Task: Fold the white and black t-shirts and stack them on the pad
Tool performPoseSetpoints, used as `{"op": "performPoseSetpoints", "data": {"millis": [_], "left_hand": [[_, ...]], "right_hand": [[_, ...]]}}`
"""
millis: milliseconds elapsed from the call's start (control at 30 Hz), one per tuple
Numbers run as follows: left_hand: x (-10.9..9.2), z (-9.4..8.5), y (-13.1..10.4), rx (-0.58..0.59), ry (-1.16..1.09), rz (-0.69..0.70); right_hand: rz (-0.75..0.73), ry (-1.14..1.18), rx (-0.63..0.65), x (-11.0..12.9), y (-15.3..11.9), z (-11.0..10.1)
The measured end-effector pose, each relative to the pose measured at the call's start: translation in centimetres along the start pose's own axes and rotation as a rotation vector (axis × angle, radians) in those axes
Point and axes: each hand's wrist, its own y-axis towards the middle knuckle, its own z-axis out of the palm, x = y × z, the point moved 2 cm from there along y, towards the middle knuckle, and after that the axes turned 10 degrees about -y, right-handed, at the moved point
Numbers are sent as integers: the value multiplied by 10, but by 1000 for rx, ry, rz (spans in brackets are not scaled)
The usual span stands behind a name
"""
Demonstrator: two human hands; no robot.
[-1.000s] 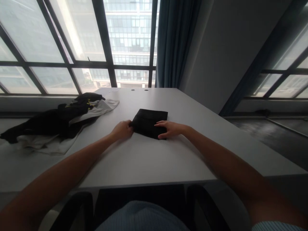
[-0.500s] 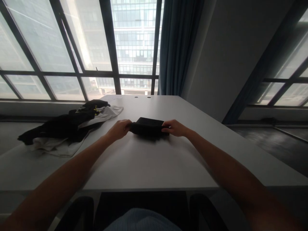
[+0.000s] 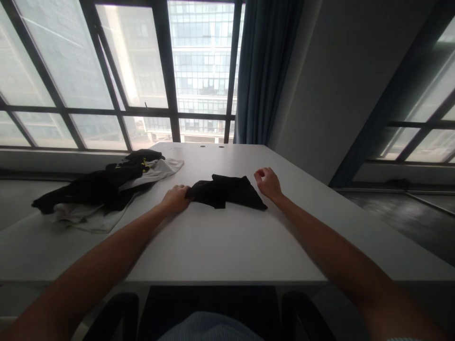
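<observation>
A black garment (image 3: 227, 189) lies folded and bunched on the white table (image 3: 227, 246), its exact kind hard to make out. My left hand (image 3: 177, 198) is closed on its left end, fingers wrapped over the cloth. Just off the right end, a little above the tabletop, is my right hand (image 3: 268, 182). Its fingers are loosely curled with nothing between them, apart from the garment. The cloth's right side spreads out to a pointed corner toward me.
A heap of black and white clothes (image 3: 103, 187) rests on the table's left side. Windows (image 3: 131, 57) and a blue curtain (image 3: 265, 71) stand beyond the far edge. Dark chair armrests (image 3: 117, 312) sit under the near edge.
My right hand has let go of the garment and moved up and to the right. The cloth has dropped flat and spread out on the table, while my left hand keeps its hold.
</observation>
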Motion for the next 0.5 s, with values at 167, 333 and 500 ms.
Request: {"op": "performPoseSetpoints", "data": {"millis": [167,333,500], "left_hand": [[1,-5,4,30,-214,59],[1,-31,-5,237,-676,90],[23,-72,-12,177,-1023,-47]], "right_hand": [[-373,39,364,23,-21,5],[-488,-2,488,29,-27,17],[-312,241,278,8,0,-7]]}}
